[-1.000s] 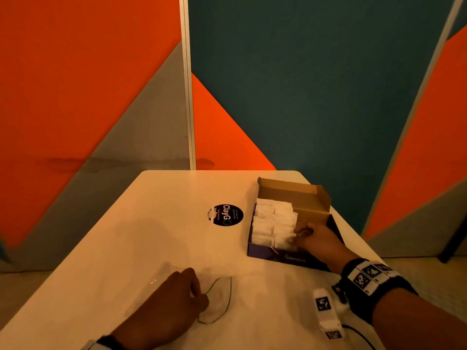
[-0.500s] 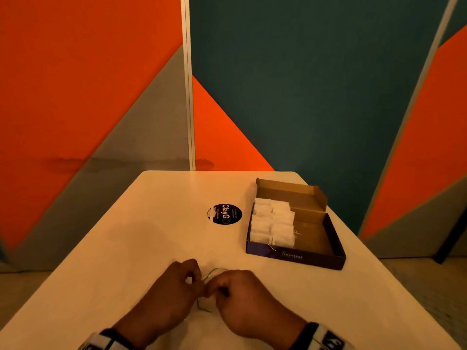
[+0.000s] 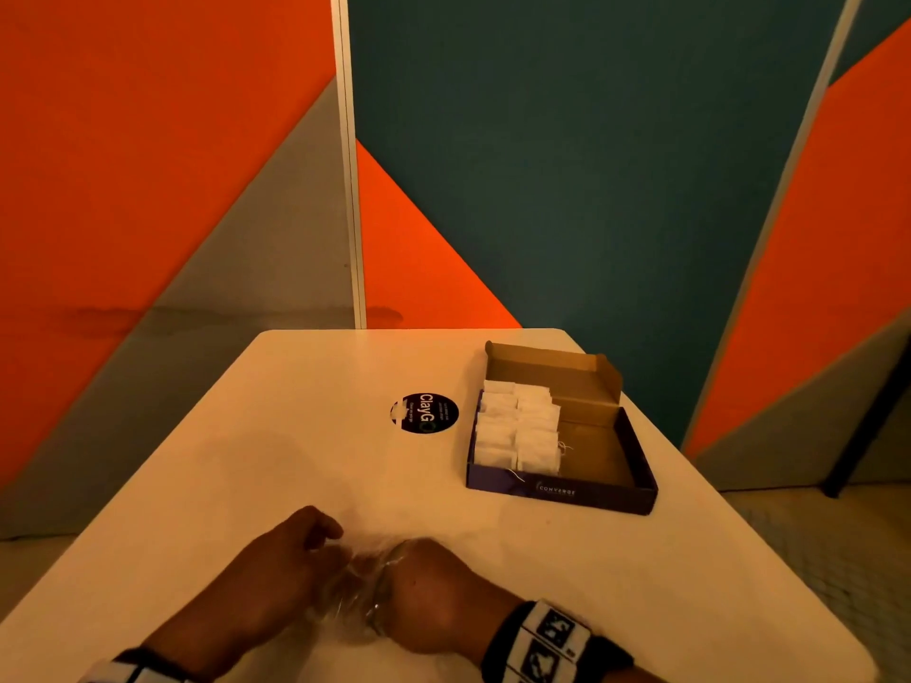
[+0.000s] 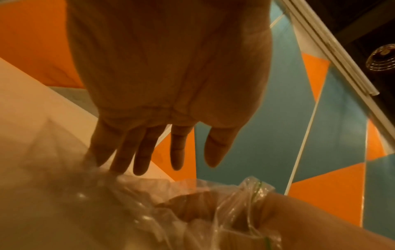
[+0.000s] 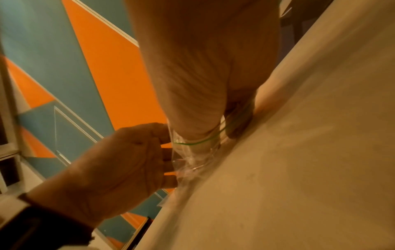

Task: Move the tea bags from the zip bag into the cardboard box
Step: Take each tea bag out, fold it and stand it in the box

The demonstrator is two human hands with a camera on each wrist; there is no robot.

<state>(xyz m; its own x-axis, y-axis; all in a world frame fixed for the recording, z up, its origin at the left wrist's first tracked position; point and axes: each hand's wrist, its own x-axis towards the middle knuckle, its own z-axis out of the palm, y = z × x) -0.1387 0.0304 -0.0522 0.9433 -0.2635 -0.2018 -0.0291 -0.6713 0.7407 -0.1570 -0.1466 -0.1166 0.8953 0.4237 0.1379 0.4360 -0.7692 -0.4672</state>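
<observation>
The clear zip bag (image 3: 352, 596) lies crumpled on the near edge of the table, between my two hands. My right hand (image 3: 434, 594) has its fingers pushed in through the bag's mouth; the green zip line (image 5: 198, 141) rings them, and the plastic hides how they lie. The straight fingertips of my left hand (image 3: 296, 554) touch the bag's left side (image 4: 119, 182), with the thumb held apart. I see no tea bag inside the zip bag. The open cardboard box (image 3: 557, 490) stands far right, with white tea bags (image 3: 517, 426) stacked in its left half.
A round black sticker (image 3: 425, 413) sits on the white table (image 3: 246, 460) left of the box. The box's right half (image 3: 596, 451) shows bare cardboard. Orange, grey and teal wall panels (image 3: 591, 165) stand right behind the table's far edge.
My right hand left the box, came back to the zip bag beside my left hand, and has now pushed into its mouth. The bag has bunched up between the hands.
</observation>
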